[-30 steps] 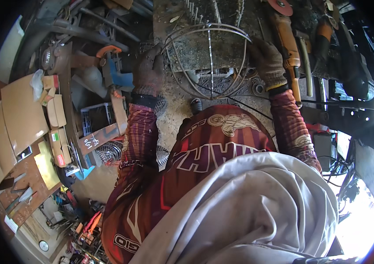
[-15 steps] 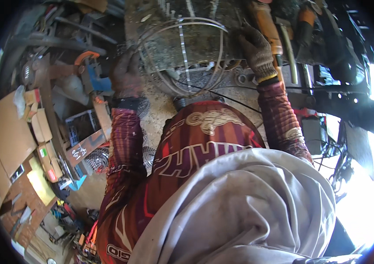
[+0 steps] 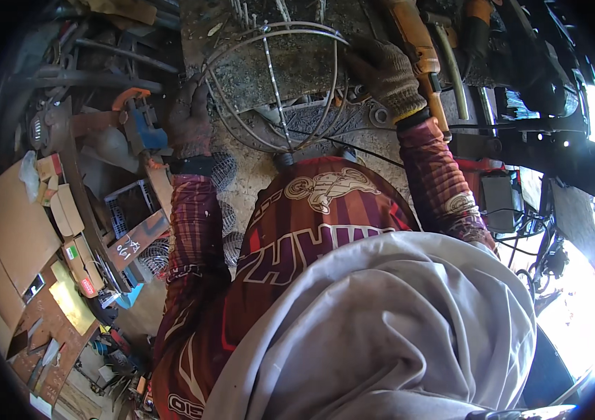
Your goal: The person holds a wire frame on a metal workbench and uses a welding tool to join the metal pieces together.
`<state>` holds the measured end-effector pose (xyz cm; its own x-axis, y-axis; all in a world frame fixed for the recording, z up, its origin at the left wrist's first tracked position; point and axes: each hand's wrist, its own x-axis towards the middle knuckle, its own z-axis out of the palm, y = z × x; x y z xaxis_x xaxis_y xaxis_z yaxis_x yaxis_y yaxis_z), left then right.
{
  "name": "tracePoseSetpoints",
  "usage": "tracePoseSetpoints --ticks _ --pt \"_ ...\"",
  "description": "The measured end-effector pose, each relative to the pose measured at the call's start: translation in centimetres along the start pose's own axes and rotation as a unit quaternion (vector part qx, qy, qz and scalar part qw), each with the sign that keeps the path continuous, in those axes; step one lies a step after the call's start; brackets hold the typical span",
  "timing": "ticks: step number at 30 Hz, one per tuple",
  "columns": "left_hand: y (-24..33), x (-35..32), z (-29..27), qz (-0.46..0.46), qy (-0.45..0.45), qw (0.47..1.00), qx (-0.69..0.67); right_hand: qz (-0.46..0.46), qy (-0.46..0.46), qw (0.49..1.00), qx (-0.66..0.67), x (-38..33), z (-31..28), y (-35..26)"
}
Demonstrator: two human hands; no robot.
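Note:
A round wire cage (image 3: 276,91) made of bent metal rods lies on a dirty metal workbench (image 3: 269,63) straight ahead. My left hand (image 3: 189,119), in a dark worn glove, grips the cage's left rim. My right hand (image 3: 385,70), in a grey knit glove, rests on the cage's right side beside an orange-handled tool (image 3: 416,49). Both forearms wear maroon patterned sleeves. A grey cloth (image 3: 381,329) over my chest fills the lower picture.
Cardboard pieces and small boxes (image 3: 24,224) lie on the floor at left with a wire basket (image 3: 129,203) and scattered tools. An orange and blue clamp (image 3: 136,119) sits left of the bench. Dark machine parts and cables (image 3: 535,140) crowd the right.
The view has shifted so the cage and both hands sit higher and nearer. My right hand slid down from the orange-handled tool onto the cage's right rim. The left hand keeps its grip.

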<state>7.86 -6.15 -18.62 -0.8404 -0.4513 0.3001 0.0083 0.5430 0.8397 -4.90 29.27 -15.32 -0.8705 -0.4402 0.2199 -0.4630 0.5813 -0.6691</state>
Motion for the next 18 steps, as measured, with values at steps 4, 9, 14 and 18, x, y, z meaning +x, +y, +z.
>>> tracePoseSetpoints --ticks 4,9,14,18 --pt "0.1 -0.1 -0.4 0.029 -0.008 0.999 0.037 -0.023 0.014 0.998 -0.059 0.1 0.5 0.5" --pt "-0.5 0.4 -1.5 0.061 -0.028 0.996 0.052 -0.009 0.047 0.996 -0.076 0.3 1.0 0.6" --pt "-0.2 -0.4 -1.2 0.04 -0.003 0.999 0.007 -0.048 0.049 0.994 -0.081 0.3 1.4 1.1" --pt "2.8 0.0 -0.7 0.014 -0.022 0.995 0.1 0.088 -0.009 0.996 -0.015 0.4 0.6 -0.3"
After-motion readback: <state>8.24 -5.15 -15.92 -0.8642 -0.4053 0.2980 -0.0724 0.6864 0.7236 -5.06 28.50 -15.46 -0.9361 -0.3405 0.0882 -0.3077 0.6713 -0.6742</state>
